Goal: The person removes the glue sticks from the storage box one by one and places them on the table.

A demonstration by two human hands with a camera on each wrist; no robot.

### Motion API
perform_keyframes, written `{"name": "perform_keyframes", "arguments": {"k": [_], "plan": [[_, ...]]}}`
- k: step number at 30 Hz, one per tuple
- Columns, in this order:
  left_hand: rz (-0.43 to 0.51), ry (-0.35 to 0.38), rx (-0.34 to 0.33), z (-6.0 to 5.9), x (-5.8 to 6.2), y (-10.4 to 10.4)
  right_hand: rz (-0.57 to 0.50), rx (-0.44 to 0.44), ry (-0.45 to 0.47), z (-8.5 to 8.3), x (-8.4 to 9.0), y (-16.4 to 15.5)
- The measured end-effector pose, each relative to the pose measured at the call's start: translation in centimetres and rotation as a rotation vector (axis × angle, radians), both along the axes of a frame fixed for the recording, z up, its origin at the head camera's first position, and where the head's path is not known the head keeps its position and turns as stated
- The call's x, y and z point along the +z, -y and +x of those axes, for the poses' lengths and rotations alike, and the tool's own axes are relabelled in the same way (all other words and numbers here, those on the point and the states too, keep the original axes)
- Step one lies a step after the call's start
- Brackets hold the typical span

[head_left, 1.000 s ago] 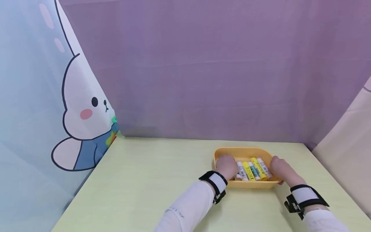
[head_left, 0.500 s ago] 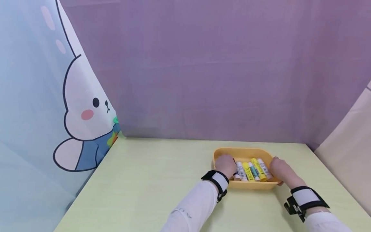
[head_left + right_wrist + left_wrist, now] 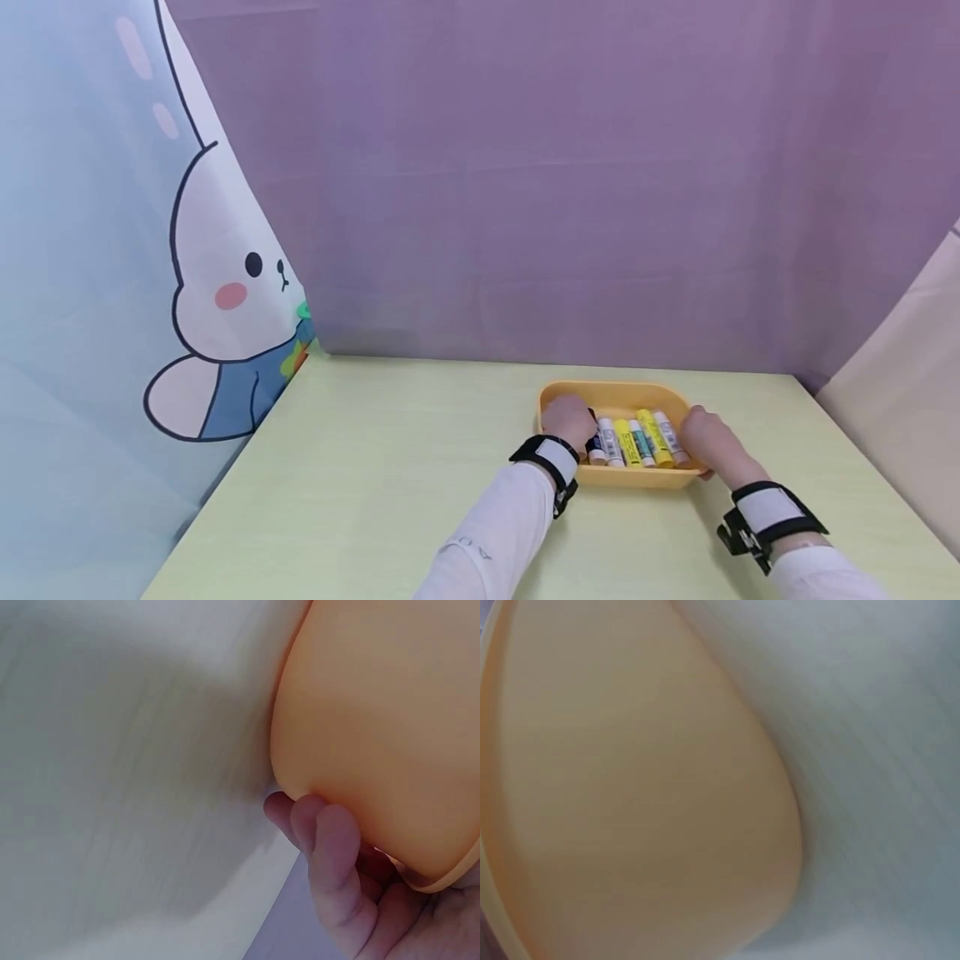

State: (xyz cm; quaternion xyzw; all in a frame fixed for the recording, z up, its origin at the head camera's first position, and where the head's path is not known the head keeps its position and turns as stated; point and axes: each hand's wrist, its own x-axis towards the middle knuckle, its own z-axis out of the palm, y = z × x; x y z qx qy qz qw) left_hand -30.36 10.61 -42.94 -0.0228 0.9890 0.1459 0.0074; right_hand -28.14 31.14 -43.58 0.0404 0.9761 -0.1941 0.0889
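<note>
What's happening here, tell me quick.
A person grips an orange tray at both ends, left hand on its left side and right hand on its right, fingers curled under the wall. The tray sits on a pale green table and holds a row of glue sticks lying side by side. A rabbit-print curtain hangs at left.

Smooth matt plastic tray (image 3: 611,393); pale, faintly grained wood-look table (image 3: 390,467); soft purple cloth backdrop (image 3: 570,183).

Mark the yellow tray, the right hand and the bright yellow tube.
tray (image 3: 611,390), head view, far rim.
right hand (image 3: 703,440), head view, back of the hand.
bright yellow tube (image 3: 626,442), head view, middle of its body.
</note>
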Motion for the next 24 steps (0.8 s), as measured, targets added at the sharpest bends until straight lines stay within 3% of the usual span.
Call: {"name": "perform_keyframes", "arguments": {"k": [9, 14, 24], "plan": [[-0.019, 0.017, 0.038, -0.3, -0.5, -0.1, 0.043, -0.04, 0.012, -0.1, -0.1, 0.8], [0.022, 0.033, 0.036, 0.0, -0.2, -0.1, 0.054, -0.045, 0.011, -0.3, -0.1, 1.0], [0.158, -0.019, -0.123, 0.8, 0.5, 0.9, 0.033, -0.068, 0.018, -0.1, 0.0, 1.0]]}}
